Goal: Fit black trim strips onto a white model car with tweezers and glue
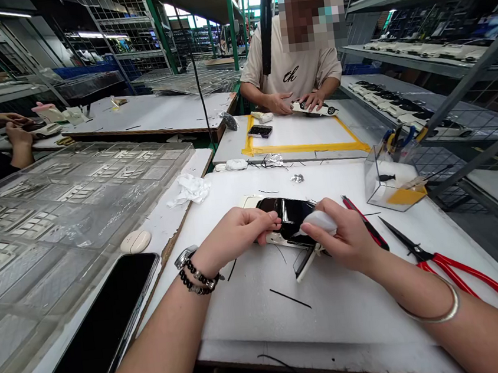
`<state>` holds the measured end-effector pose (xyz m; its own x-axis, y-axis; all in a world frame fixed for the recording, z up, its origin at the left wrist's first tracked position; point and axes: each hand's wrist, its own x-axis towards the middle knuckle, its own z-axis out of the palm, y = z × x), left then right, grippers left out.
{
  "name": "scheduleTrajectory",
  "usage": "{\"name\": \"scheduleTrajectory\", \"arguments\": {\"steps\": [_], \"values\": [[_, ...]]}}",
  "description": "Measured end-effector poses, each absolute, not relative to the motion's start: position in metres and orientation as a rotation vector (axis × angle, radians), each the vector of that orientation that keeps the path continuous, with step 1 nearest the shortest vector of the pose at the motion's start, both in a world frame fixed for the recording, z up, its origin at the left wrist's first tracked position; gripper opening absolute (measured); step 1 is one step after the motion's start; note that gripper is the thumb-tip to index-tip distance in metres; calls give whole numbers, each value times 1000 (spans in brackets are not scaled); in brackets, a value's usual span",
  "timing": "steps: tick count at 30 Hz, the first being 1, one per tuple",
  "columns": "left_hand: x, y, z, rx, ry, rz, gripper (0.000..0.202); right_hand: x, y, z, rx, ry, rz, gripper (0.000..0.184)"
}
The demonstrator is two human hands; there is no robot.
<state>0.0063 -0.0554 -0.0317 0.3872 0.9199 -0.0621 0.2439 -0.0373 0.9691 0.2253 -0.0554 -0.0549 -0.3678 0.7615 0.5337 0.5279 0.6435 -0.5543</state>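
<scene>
A white model car (286,219) with a glossy black roof and windows lies on the white work surface in front of me. One of its doors (305,262) stands swung out toward me. My left hand (253,224) is at the car's left end, thumb and forefinger pinched together over the dark glass; anything between them is too small to make out. Around a smooth, white, rounded wad (321,221) my right hand (340,233) is closed, at the right part of the black roof. The fingers hide both ends of the car in part.
Right of the car lie a red-and-black cutter knife (365,223), red-handled scissors (420,254) and a clear tool box (394,186). A phone (101,326), a white case (135,241) and parts trays (55,207) are at left. Opposite, a co-worker (290,69) handles another model car (314,108).
</scene>
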Motion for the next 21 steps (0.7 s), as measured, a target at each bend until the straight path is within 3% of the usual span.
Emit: {"name": "scheduleTrajectory", "arguments": {"steps": [21], "values": [[8,-55,-33,1509,1055,760,52,225,-56,-55,-925,-2084,300,20]]}}
